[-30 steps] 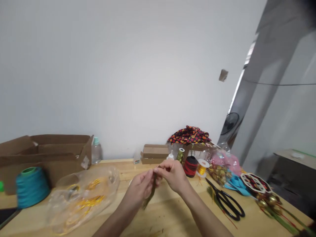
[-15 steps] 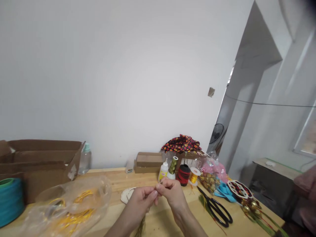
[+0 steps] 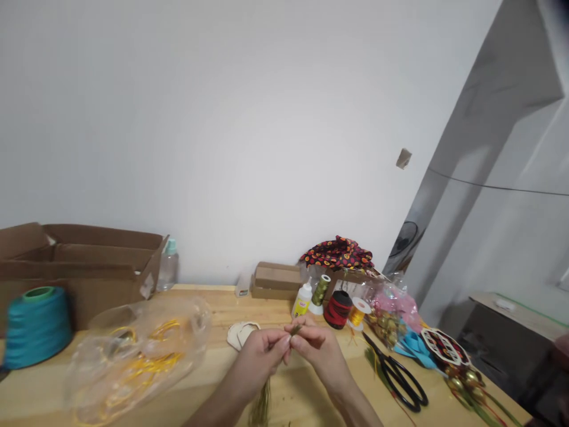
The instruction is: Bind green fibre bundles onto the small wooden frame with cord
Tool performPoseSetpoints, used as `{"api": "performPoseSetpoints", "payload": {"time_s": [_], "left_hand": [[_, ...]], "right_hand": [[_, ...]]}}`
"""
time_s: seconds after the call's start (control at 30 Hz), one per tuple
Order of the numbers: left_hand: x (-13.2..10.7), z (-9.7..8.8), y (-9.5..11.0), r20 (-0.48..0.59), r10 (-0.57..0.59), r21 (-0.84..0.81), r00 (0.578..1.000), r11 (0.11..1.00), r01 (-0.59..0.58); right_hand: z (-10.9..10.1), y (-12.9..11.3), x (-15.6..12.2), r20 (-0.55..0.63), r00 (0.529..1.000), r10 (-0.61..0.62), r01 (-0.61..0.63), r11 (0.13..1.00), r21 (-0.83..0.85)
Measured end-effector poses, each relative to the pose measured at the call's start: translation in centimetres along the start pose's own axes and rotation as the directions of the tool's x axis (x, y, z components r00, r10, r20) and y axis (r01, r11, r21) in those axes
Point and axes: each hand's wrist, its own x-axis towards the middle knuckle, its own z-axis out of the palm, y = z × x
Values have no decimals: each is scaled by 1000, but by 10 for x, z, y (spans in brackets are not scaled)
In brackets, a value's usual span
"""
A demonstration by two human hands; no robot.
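My left hand (image 3: 265, 354) and my right hand (image 3: 317, 347) meet above the table, with fingertips pinched together. Between them is the top of an olive-green thread tassel (image 3: 261, 406); its strands hang below my left hand toward the tabletop. My fingers hide its middle part. Just behind my left hand lies a flat cream-coloured cut-out piece (image 3: 240, 334). A white glue bottle with a yellow label (image 3: 303, 299) stands behind my right hand. Black-handled scissors (image 3: 400, 376) lie to the right of it.
Left are a teal thread cone (image 3: 38, 329), a cardboard box (image 3: 111, 296), a spray bottle (image 3: 168, 265) and a plastic bag with yellow cords (image 3: 146, 362). Right are a green spool (image 3: 320, 292), red-black thread (image 3: 338, 309), a yellow spool (image 3: 358, 314), blue ribbon (image 3: 415, 349) and golden bells (image 3: 471, 382).
The view has tilted and shifted, so the table's things appear higher and farther right. A green tip now shows between my fingertips, and more of the hanging strands is visible.
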Motion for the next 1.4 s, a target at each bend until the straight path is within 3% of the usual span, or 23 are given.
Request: {"api": "performPoseSetpoints", "payload": {"time_s": [0.2, 0.37, 0.47, 0.77, 1.2, 1.4], "left_hand": [[-3, -8, 8, -25, 18, 46, 1000, 999, -16], [-7, -9, 9, -171, 77, 149, 982, 988, -52], [-10, -9, 7, -229, 145, 221, 963, 971, -94], [-21, -15, 6, -192, 287, 511, 938, 846, -155], [-21, -13, 6, -175, 296, 595, 939, 791, -139], [-22, -12, 8, -171, 296, 707, 940, 701, -92]], "right_hand": [[-5, -1, 13, 7, 1000, -12, 13, 997, -80], [-8, -13, 7, -166, 962, -218, 142, 914, -379], [1, -16, 0, -148, 942, -301, 196, 853, -484], [21, 6, 2, -165, 940, -299, 182, 847, -499], [25, 13, 6, -183, 943, -279, 173, 877, -449], [21, 13, 6, -227, 916, -331, 191, 858, -477]]}}
